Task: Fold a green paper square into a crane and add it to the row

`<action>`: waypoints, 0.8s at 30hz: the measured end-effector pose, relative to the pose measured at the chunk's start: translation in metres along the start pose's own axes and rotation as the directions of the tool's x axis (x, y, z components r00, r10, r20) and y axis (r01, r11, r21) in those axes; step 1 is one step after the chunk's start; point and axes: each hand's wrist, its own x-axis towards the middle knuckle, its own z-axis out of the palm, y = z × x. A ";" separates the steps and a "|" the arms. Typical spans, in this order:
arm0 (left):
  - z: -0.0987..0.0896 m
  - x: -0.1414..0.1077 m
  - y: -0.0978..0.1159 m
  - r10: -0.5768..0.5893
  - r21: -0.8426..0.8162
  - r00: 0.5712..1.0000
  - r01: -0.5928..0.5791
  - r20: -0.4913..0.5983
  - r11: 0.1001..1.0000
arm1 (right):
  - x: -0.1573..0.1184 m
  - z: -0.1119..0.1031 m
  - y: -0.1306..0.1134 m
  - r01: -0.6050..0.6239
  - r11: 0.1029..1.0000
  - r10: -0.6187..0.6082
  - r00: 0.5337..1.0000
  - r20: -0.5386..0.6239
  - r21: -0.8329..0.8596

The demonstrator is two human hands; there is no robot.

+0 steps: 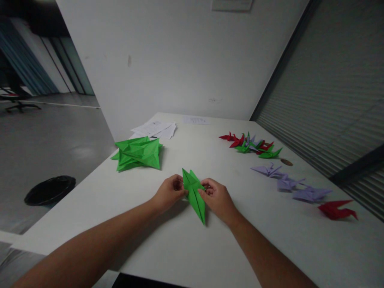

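A green folded paper (194,194), long and diamond-shaped with a crease down its middle, is held between my two hands just above the white table (222,248). My left hand (170,193) pinches its left edge with thumb and fingers. On the opposite edge, my right hand (218,199) grips it, thumb on the front face. One point of the paper aims away from me, the other towards me. Beyond my left hand lies a pile of creased green paper sheets (138,154).
Red, green and purple paper cranes (247,145) cluster at the back right. Nearer stand purple cranes (310,194) and a red crane (337,210), in a row. Printed papers (156,129) lie at the back left. A black-lined bin (49,191) stands on the floor, left.
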 end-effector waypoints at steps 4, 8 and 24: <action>0.001 0.000 0.000 0.014 -0.019 0.997 -0.012 0.070 1.000 | -0.003 0.002 -0.003 0.073 0.990 -0.078 0.996 -0.037 -0.123; 0.002 -0.002 0.003 0.015 0.008 0.999 -0.015 0.040 1.000 | -0.004 0.003 -0.004 0.118 0.986 -0.128 0.989 -0.080 -0.122; 0.003 -0.005 0.013 0.018 -0.052 0.997 -0.022 -0.080 0.998 | 0.001 0.008 0.002 0.052 0.987 -0.061 0.997 -0.056 -0.154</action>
